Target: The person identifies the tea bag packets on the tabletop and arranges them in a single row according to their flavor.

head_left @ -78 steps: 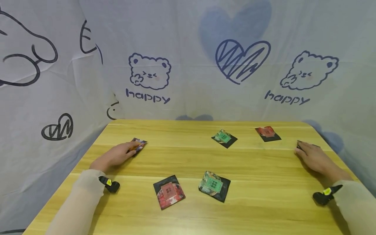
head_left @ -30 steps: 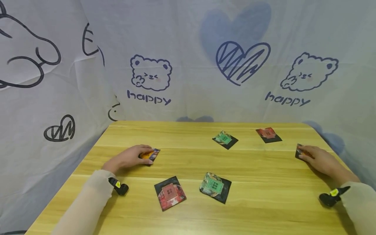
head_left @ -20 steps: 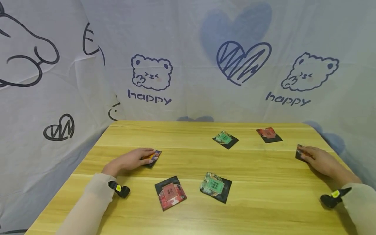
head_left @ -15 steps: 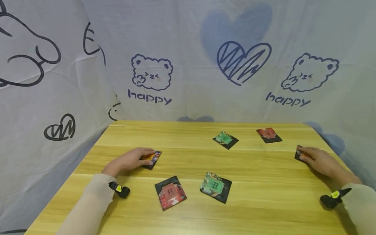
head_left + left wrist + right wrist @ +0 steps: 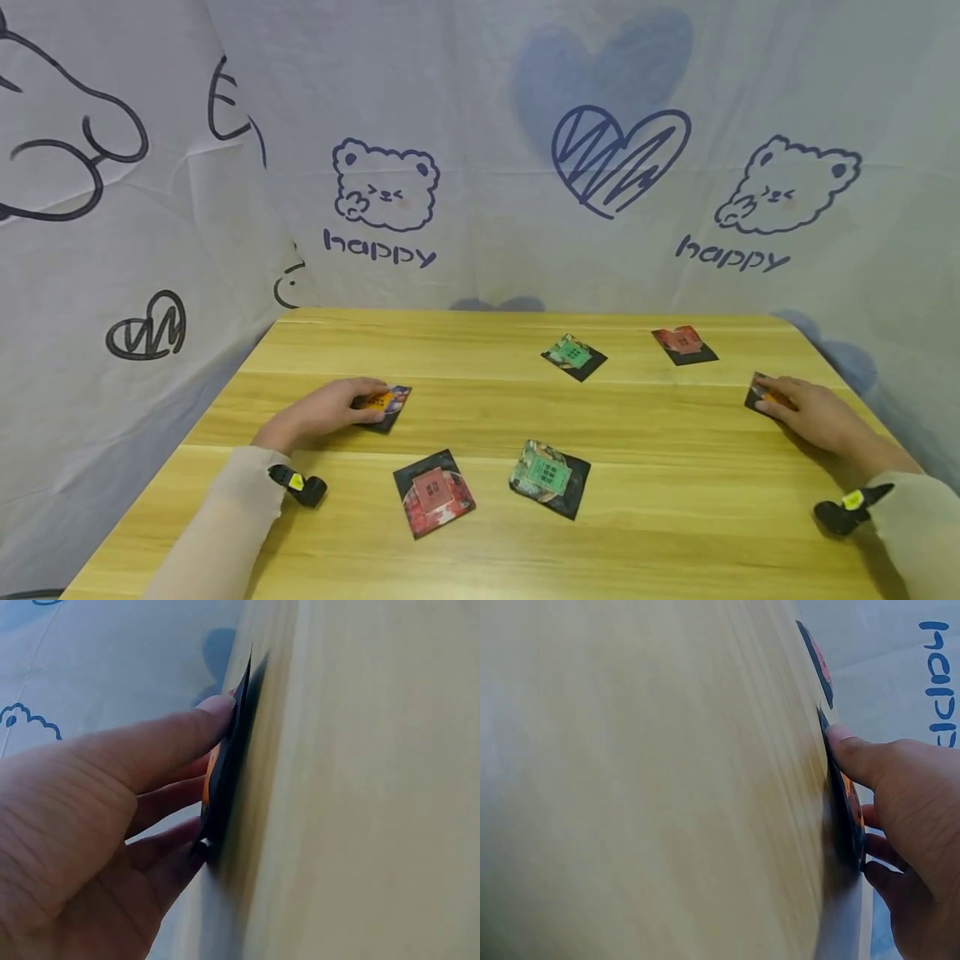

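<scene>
Near the table's left side, my left hand (image 5: 322,410) holds a small square sachet (image 5: 392,408) with an orange label between thumb and fingers. In the left wrist view that sachet (image 5: 227,761) stands out as a thin dark edge close over the wood, the thumb on its near edge and fingertips at the opposite one. My right hand (image 5: 821,414) grips a second orange-labelled sachet (image 5: 756,393) by its edges at the right side. The right wrist view has this sachet (image 5: 841,787) close along the tabletop, its face partly hidden by the fingers.
Two green-labelled sachets lie on the wooden table (image 5: 480,550), one at the back (image 5: 573,357) and one nearer (image 5: 551,477). A red-labelled sachet (image 5: 433,493) lies front left of centre, another red one (image 5: 685,344) at the back right. A printed cloth (image 5: 480,192) hangs behind.
My left hand has moved right and toward me with its sachet, then stayed nearly still. My right hand has drawn its sachet slightly toward me. The red and green sachets have not moved.
</scene>
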